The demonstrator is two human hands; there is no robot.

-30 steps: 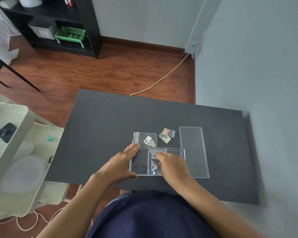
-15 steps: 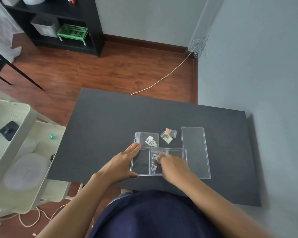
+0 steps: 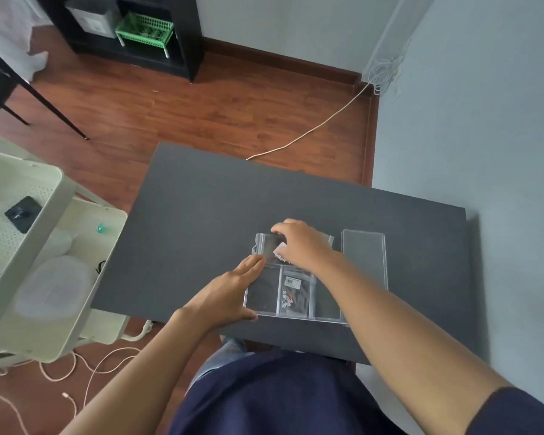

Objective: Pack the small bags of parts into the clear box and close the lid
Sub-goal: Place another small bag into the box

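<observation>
The clear box (image 3: pixel 325 310) lies open near the table's front edge, divided into compartments. One small bag of parts (image 3: pixel 294 291) with a white label lies in its middle compartment. My left hand (image 3: pixel 230 293) grips the box's left side, thumb on the near edge. My right hand (image 3: pixel 302 243) reaches past the box and curls over a larger clear zip bag (image 3: pixel 264 246) with a white label, flat on the table. The clear lid (image 3: pixel 363 255) lies to the right of the box. The other small bags are hidden under my right hand.
The dark table (image 3: pixel 201 221) stands against a grey wall on the right. A cream trolley (image 3: pixel 44 246) holding several items stands to the left. Cables (image 3: pixel 85 368) trail over the wooden floor. A black shelf with a green basket (image 3: pixel 145 29) stands far back.
My right hand has left the box's middle compartment, leaving the small bag there, and has moved forward onto the larger zip bag. My left hand stays on the box.
</observation>
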